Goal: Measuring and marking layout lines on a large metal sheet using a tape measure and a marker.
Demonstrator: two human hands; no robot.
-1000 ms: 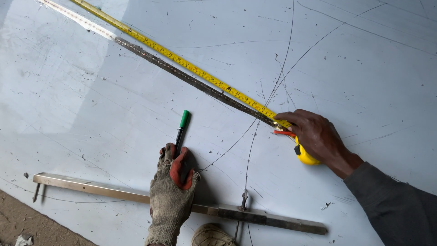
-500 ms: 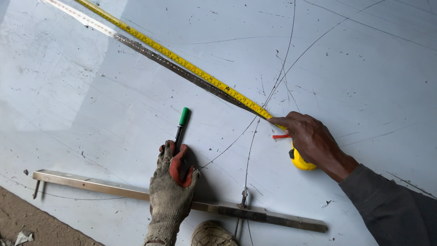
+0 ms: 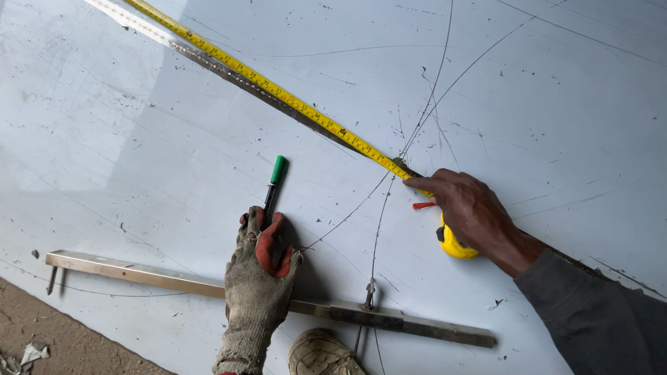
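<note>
My gloved left hand (image 3: 260, 271) is closed around a green-capped marker (image 3: 273, 184), tip side hidden in the fist, resting on the pale metal sheet (image 3: 139, 139). My bare right hand (image 3: 472, 212) is curled over the yellow tape measure case (image 3: 455, 243), its blade (image 3: 278, 90) running up-left beside a steel rule (image 3: 229, 73). A long metal bar (image 3: 139, 272) lies near the sheet's lower edge; open sheet spreads left
</note>
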